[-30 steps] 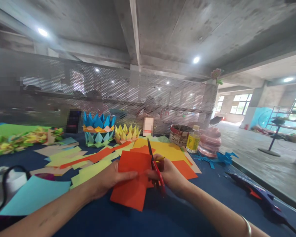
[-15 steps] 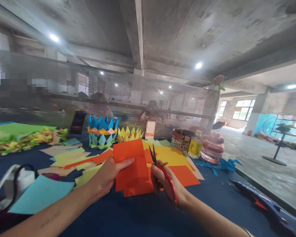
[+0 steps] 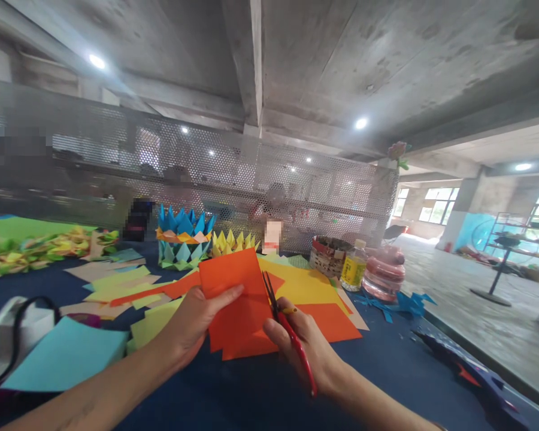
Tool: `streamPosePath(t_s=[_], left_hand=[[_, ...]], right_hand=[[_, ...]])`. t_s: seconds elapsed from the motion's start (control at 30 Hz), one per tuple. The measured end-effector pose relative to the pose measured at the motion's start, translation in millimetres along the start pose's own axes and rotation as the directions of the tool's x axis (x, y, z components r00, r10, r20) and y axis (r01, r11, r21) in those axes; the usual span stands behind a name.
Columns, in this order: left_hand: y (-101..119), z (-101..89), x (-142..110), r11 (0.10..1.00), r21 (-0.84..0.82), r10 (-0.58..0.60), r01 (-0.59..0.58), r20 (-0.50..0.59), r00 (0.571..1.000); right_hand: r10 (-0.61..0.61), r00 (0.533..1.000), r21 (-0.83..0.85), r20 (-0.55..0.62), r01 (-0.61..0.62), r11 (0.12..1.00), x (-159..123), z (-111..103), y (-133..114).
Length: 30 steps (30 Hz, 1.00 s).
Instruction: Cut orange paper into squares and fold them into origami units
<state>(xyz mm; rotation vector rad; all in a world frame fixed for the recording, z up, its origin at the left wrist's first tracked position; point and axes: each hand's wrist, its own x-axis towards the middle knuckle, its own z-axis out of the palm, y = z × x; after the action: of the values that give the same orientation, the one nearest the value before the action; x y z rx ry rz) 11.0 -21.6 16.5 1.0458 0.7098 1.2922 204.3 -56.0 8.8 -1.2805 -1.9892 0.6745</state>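
Observation:
My left hand (image 3: 197,320) grips a sheet of orange paper (image 3: 233,275) near its left side, thumb lying across the front. In my right hand (image 3: 303,338) is a pair of scissors (image 3: 296,344) with red handles and dark blades. The blades point up and lie at the right edge of the held paper, slightly parted; whether they bite into it I cannot tell. Beneath the hands, more orange paper (image 3: 332,320) and a yellow sheet (image 3: 296,284) lie on the dark blue cloth (image 3: 197,395).
Folded-paper baskets, blue (image 3: 184,248) and yellow (image 3: 234,240), stand behind. To the right are a woven basket (image 3: 327,254), a yellow-labelled bottle (image 3: 354,266), a pink container (image 3: 384,275), blue scraps (image 3: 404,304) and a glue gun (image 3: 469,368). A light-blue sheet (image 3: 67,356) lies left.
The scissors have come down and left against the paper's right edge, their blades now overlapping its border. The held paper has tilted slightly. The view has shifted a little.

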Motion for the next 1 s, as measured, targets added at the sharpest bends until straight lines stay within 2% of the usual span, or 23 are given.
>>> streamPosePath(t_s=[0.1, 0.3, 0.7, 1.0], left_hand=[[3.3, -0.7, 1.6, 1.000, -0.019, 0.003, -0.005, -0.054, 0.999], [7.1, -6.8, 10.8, 0.991, -0.087, 0.091, -0.106, -0.162, 0.983], [7.2, -6.8, 10.7, 0.991, -0.073, 0.103, -0.113, -0.129, 0.986], [7.0, -2.3, 5.5, 0.995, -0.094, -0.030, 0.021, -0.097, 0.995]], right_hand=[[0.004, 1.000, -0.018, 0.004, -0.004, 1.000, -0.2, -1.5, -3.3], [0.036, 0.999, -0.034, 0.031, -0.035, 0.999, 0.3, -2.6, -6.4], [0.007, 0.999, -0.039, 0.031, -0.006, 0.999, 0.4, -1.8, -4.8], [0.018, 1.000, -0.080, 0.016, -0.016, 0.997, 0.6, -2.4, -9.6]])
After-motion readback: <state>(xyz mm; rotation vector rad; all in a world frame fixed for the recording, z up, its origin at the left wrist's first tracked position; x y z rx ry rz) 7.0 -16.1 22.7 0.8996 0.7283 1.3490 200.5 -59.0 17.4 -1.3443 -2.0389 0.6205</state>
